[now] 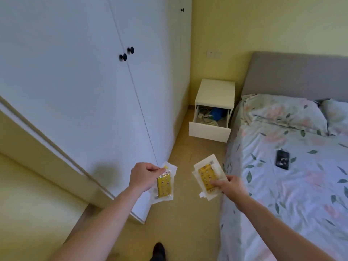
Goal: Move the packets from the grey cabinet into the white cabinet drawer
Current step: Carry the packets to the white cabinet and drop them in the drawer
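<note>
My left hand (143, 177) pinches a clear packet with a yellow patterned insert (164, 186) by its top edge, and the packet hangs down. My right hand (228, 186) grips a stack of similar pale packets with a yellow one on top (207, 176), held tilted. Both hands are out in front of me above the floor. Ahead stands the small white cabinet (216, 91) with its drawer (209, 131) pulled out. Cables and a blue item lie inside the drawer. The grey cabinet is not in view.
A tall white wardrobe (75, 81) with black knobs lines the left side. A bed (291, 176) with flowered sheets fills the right, with a dark phone (282, 159) lying on it. A narrow strip of floor (188, 151) runs between them toward the drawer.
</note>
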`<action>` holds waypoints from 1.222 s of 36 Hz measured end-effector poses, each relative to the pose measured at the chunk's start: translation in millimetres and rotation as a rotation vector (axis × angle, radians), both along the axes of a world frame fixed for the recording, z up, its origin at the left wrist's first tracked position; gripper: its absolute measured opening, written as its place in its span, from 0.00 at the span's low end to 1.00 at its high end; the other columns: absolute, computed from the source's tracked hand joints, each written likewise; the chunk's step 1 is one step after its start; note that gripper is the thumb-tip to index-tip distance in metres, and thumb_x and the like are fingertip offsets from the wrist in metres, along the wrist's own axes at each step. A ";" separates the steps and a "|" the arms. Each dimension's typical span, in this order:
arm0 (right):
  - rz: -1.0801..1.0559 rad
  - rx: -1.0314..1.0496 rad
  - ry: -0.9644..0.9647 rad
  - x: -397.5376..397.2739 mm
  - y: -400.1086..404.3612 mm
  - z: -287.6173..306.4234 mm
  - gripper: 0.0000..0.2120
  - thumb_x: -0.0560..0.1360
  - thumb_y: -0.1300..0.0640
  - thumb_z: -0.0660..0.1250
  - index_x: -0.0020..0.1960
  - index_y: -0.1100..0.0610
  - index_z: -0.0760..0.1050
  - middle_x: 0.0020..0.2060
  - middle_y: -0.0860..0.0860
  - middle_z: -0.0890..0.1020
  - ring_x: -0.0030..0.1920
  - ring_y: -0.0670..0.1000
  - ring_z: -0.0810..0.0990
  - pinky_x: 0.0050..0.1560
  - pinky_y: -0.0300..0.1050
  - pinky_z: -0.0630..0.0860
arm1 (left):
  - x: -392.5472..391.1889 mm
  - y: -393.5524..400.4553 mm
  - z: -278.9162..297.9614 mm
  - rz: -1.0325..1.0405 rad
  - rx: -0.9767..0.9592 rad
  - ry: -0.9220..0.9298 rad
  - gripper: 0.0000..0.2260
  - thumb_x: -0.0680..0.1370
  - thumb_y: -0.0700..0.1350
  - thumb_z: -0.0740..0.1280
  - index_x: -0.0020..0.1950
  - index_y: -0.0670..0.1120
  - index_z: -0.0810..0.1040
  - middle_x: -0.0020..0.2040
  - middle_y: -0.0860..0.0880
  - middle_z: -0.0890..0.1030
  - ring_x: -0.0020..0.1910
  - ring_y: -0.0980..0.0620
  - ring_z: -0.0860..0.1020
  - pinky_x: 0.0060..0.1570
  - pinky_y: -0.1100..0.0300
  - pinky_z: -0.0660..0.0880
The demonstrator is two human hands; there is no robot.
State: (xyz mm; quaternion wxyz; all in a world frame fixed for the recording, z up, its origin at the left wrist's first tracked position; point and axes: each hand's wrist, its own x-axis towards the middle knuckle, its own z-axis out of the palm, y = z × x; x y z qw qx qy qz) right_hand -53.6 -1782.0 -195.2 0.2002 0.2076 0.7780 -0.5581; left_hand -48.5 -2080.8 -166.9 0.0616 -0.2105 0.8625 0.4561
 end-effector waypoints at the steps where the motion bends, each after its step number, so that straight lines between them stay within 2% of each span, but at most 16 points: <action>1: -0.016 -0.001 0.002 -17.2 0.5 0.2 0.10 0.66 0.53 0.81 0.44 0.54 0.84 0.36 0.47 0.87 0.42 0.49 0.87 0.47 0.47 0.83 | -20.2 -0.1 -2.5 -0.007 0.002 -0.003 0.07 0.71 0.54 0.78 0.37 0.52 0.86 0.38 0.57 0.85 0.44 0.57 0.81 0.41 0.63 0.73; 7: -0.101 0.008 0.040 -114.7 -0.2 1.4 0.08 0.67 0.54 0.80 0.43 0.53 0.84 0.36 0.47 0.87 0.40 0.47 0.86 0.39 0.41 0.79 | -140.9 0.6 -18.1 -0.093 -0.021 -0.011 0.07 0.71 0.55 0.77 0.39 0.52 0.86 0.39 0.57 0.84 0.44 0.58 0.80 0.46 0.60 0.77; 9: -0.134 0.012 0.041 -146.7 1.3 -0.8 0.09 0.67 0.54 0.80 0.44 0.53 0.84 0.36 0.47 0.87 0.40 0.48 0.86 0.41 0.42 0.80 | -180.0 0.4 -22.3 -0.117 -0.028 -0.019 0.08 0.71 0.55 0.77 0.41 0.51 0.87 0.40 0.57 0.84 0.44 0.58 0.80 0.47 0.59 0.78; 12: -0.184 0.002 0.034 -190.7 4.0 -2.8 0.10 0.66 0.54 0.81 0.45 0.55 0.85 0.36 0.47 0.87 0.42 0.49 0.87 0.48 0.48 0.83 | -237.7 1.9 -27.9 -0.156 -0.036 -0.024 0.09 0.72 0.55 0.77 0.42 0.50 0.87 0.41 0.56 0.85 0.43 0.57 0.80 0.43 0.60 0.77; 15: -0.226 -0.002 0.054 -230.3 10.1 -5.0 0.09 0.67 0.54 0.80 0.45 0.54 0.85 0.36 0.46 0.87 0.43 0.50 0.86 0.48 0.47 0.82 | -296.0 12.2 -32.0 -0.213 -0.046 -0.045 0.09 0.72 0.55 0.77 0.43 0.50 0.87 0.41 0.55 0.84 0.43 0.55 0.81 0.40 0.61 0.74; 18: -0.282 -0.029 0.059 -264.6 20.6 -6.8 0.09 0.68 0.55 0.80 0.46 0.55 0.85 0.38 0.48 0.88 0.45 0.52 0.87 0.54 0.53 0.82 | -346.8 26.4 -36.6 -0.243 -0.047 -0.078 0.08 0.73 0.54 0.76 0.42 0.50 0.86 0.41 0.54 0.84 0.43 0.54 0.81 0.40 0.61 0.73; 20: -0.313 -0.031 0.042 -285.9 29.3 -8.6 0.09 0.68 0.54 0.79 0.47 0.56 0.85 0.39 0.48 0.88 0.45 0.52 0.87 0.54 0.52 0.82 | -378.3 39.4 -39.4 -0.267 -0.065 -0.093 0.08 0.73 0.54 0.76 0.40 0.50 0.85 0.40 0.54 0.83 0.43 0.54 0.80 0.40 0.61 0.72; 25: -0.362 -0.026 0.013 -354.8 63.5 -20.8 0.12 0.68 0.52 0.79 0.49 0.56 0.85 0.38 0.48 0.88 0.43 0.51 0.87 0.49 0.52 0.84 | -467.7 79.7 -50.1 -0.328 -0.075 -0.108 0.09 0.74 0.54 0.75 0.39 0.51 0.84 0.41 0.54 0.83 0.43 0.55 0.80 0.42 0.58 0.77; 27: -0.387 -0.035 0.012 -385.9 79.9 -25.2 0.11 0.69 0.53 0.79 0.48 0.56 0.84 0.37 0.47 0.87 0.41 0.49 0.87 0.40 0.43 0.81 | -504.6 96.1 -59.6 -0.324 -0.068 -0.117 0.10 0.74 0.54 0.75 0.41 0.48 0.86 0.41 0.53 0.84 0.43 0.54 0.81 0.43 0.55 0.80; 29: -0.397 -0.042 0.003 -420.1 98.0 -29.6 0.10 0.69 0.54 0.79 0.48 0.57 0.84 0.37 0.47 0.87 0.39 0.47 0.87 0.37 0.38 0.78 | -540.8 113.3 -69.4 -0.310 -0.067 -0.132 0.12 0.74 0.56 0.75 0.44 0.47 0.86 0.43 0.53 0.84 0.44 0.54 0.81 0.43 0.56 0.80; 35: -0.377 -0.042 -0.088 -519.6 152.4 -51.8 0.14 0.67 0.52 0.80 0.49 0.55 0.85 0.39 0.47 0.88 0.44 0.50 0.87 0.45 0.43 0.80 | -638.1 159.1 -96.3 -0.277 -0.096 -0.197 0.11 0.76 0.56 0.72 0.44 0.49 0.85 0.42 0.53 0.84 0.43 0.54 0.82 0.43 0.57 0.80; 40: -0.327 0.008 -0.153 -595.5 183.7 -63.6 0.13 0.66 0.51 0.80 0.48 0.53 0.86 0.38 0.47 0.88 0.43 0.50 0.87 0.50 0.52 0.84 | -705.0 184.2 -113.9 -0.232 -0.129 -0.201 0.11 0.78 0.55 0.70 0.48 0.48 0.84 0.43 0.52 0.84 0.41 0.55 0.80 0.32 0.64 0.71; 42: -0.326 0.028 -0.168 -624.4 188.4 -64.6 0.12 0.67 0.51 0.80 0.48 0.53 0.85 0.38 0.47 0.87 0.42 0.50 0.86 0.44 0.49 0.84 | -729.1 190.0 -121.3 -0.214 -0.135 -0.208 0.11 0.79 0.54 0.69 0.48 0.47 0.84 0.42 0.52 0.83 0.42 0.54 0.80 0.31 0.63 0.69; 44: -0.326 0.043 -0.181 -655.2 192.4 -70.2 0.11 0.68 0.51 0.79 0.48 0.54 0.85 0.38 0.48 0.87 0.41 0.49 0.85 0.36 0.42 0.79 | -757.4 196.3 -133.9 -0.206 -0.136 -0.227 0.12 0.79 0.55 0.69 0.47 0.48 0.84 0.42 0.52 0.83 0.42 0.53 0.80 0.31 0.63 0.69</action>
